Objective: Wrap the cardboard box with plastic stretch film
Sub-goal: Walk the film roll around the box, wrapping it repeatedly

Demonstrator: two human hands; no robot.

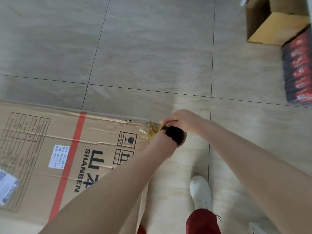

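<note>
A large flat cardboard box (50,146) lies on the tiled floor at the left, printed with a red stripe and "SHANBEN". At its far right corner sits the stretch film roll (176,135), seen end-on with its dark core facing me. Yellowish film (153,131) runs from the roll onto the box corner. My right hand (182,121) grips the roll from above, fingers curled over it. My left hand (162,138) reaches across the box to the roll's near end; its fingers are hidden in or behind the core.
An open cardboard carton (270,22) stands at the far right, with a shrink-wrapped pack of red and black items (298,68) beside it. My white shoe (200,191) and red trouser leg (202,222) are right of the box. Bare tile floor (135,48) stretches beyond.
</note>
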